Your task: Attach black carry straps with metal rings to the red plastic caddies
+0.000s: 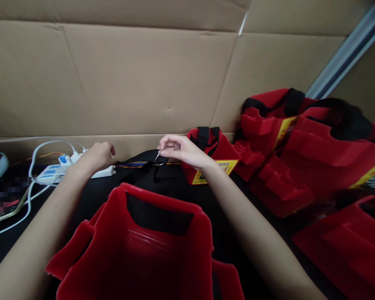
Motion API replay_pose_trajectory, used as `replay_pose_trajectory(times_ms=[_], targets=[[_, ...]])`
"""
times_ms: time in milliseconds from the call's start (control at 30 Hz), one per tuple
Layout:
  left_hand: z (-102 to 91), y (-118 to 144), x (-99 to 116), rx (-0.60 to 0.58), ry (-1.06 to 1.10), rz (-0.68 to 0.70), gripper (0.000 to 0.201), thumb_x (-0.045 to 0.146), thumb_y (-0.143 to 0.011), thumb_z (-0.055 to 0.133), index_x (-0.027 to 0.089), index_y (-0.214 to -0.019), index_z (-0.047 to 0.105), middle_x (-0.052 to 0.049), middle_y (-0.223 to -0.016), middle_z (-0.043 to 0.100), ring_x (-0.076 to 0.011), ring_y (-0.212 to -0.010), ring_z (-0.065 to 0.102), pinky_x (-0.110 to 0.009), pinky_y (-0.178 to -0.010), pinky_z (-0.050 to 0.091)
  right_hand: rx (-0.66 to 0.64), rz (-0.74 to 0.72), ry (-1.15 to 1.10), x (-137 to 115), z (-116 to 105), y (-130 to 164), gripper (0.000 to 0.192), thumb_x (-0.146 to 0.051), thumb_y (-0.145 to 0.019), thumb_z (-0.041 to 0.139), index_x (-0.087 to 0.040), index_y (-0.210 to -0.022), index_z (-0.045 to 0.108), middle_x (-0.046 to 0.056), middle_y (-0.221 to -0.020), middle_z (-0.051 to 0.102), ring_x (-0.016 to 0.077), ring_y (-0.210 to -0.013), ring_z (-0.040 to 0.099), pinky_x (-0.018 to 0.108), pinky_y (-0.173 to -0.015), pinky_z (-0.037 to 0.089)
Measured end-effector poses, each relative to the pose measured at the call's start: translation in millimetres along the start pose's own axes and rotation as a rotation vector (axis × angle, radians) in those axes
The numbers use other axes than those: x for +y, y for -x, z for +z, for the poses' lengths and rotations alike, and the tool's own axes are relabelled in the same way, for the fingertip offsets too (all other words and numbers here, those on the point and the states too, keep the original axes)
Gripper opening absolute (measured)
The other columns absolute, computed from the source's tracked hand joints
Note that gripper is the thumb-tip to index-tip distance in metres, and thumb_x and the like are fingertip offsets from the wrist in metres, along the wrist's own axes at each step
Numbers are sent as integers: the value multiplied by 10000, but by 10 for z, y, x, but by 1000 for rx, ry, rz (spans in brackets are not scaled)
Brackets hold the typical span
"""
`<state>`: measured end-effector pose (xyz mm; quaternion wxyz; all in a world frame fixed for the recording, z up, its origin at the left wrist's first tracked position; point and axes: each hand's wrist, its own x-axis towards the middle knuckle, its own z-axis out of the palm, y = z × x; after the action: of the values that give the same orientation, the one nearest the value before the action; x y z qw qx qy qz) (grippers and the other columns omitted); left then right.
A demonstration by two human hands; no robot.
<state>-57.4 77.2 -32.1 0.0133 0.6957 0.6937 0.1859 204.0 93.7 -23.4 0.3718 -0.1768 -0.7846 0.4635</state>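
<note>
A black webbing strap (pixel 139 157) stretches between my hands, beyond the large red plastic container in front of me. My left hand (pixel 100 157) is closed at the strap's left end, with its fingertips mostly turned out of sight. With thumb and fingers pinched, my right hand (pixel 176 148) grips a metal ring (pixel 157 159) on the strap. The strap's other part hangs below the ring onto the dark surface. Nearest to me, the open red container (pixel 165 202) has side pockets and a slot in its far wall; neither hand touches it.
Several red containers with black handles stand at right, including a small one (pixel 228 152) with a yellow label beside my right wrist. A power strip (pixel 104 171) with plugs and white cables (pixel 31 200) lies at left. A cardboard wall (pixel 137 83) rises behind.
</note>
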Motion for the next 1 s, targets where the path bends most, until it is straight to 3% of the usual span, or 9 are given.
replay_pose_trajectory(times_ms=[133, 200, 267, 400, 600, 733, 800, 900, 1000], targets=[[-143, 156, 339, -6, 233, 189, 307, 376, -760, 555, 197, -1000, 622, -58, -1003, 680, -186, -893, 632, -265, -765, 474, -45, -6, 4, -30, -10, 5, 146, -185, -703, 676, -143, -766, 551, 1, -806, 564, 84, -749, 530, 227, -722, 423], [-164, 238, 525, -139, 536, 392, 327, 409, -799, 528, 219, -1055, 597, -38, -1068, 653, -162, -948, 608, -243, -784, 463, -65, -11, -1, -44, -9, 6, 140, -184, -704, 675, -141, -769, 559, 1, -803, 566, 87, -749, 533, 231, -720, 428], [-139, 282, 634, -266, 716, 494, 287, 382, -792, 563, 211, -1021, 589, -27, -973, 659, -139, -880, 600, -220, -735, 451, -73, -17, -10, -55, -9, 10, 135, -184, -709, 672, -140, -775, 562, 1, -800, 567, 91, -753, 537, 236, -720, 435], [-31, 240, 610, -296, 821, 384, 239, 397, -759, 618, 167, -781, 558, 44, -605, 498, -64, -530, 433, -172, -479, 301, -62, -38, -35, -69, -16, 23, 129, -196, -728, 654, -144, -777, 548, 15, -850, 577, 102, -788, 546, 242, -717, 447], [70, 145, 509, -319, 845, 377, 278, 409, -746, 622, 153, -676, 535, 42, -587, 445, -66, -526, 412, -188, -484, 293, -124, 23, -111, -96, -11, 55, 112, -105, -687, 625, -135, -694, 518, 18, -882, 590, 85, -714, 543, 219, -634, 456], [70, 145, 520, -275, 812, 368, 226, 365, -723, 646, 157, -722, 557, 24, -649, 534, -90, -587, 500, -212, -560, 391, -84, 95, -183, -68, 4, 58, 99, -84, -685, 610, -135, -713, 530, 11, -855, 589, 74, -710, 546, 195, -625, 464], [45, 168, 545, -156, 786, 408, 236, 312, -699, 672, 168, -870, 595, -20, -852, 623, -132, -768, 581, -256, -697, 455, -35, 121, -219, -31, 17, 44, 82, -114, -717, 599, -143, -770, 544, 11, -862, 588, 75, -722, 559, 195, -632, 480], [-7, 238, 611, 17, 704, 573, 254, 248, -766, 592, 187, -1009, 632, -62, -1149, 616, -182, -1047, 567, -321, -905, 438, 34, 161, -285, 32, 45, 12, 91, -154, -740, 597, -155, -806, 535, 1, -838, 584, 80, -741, 583, 220, -690, 514], [-41, 314, 687, 37, 576, 619, 240, 296, -820, 538, 203, -988, 681, -48, -1120, 657, -193, -1029, 599, -320, -899, 463, 66, 195, -356, 64, 70, -10, 106, -160, -732, 600, -160, -813, 532, 0, -816, 595, 94, -782, 605, 256, -770, 526]])
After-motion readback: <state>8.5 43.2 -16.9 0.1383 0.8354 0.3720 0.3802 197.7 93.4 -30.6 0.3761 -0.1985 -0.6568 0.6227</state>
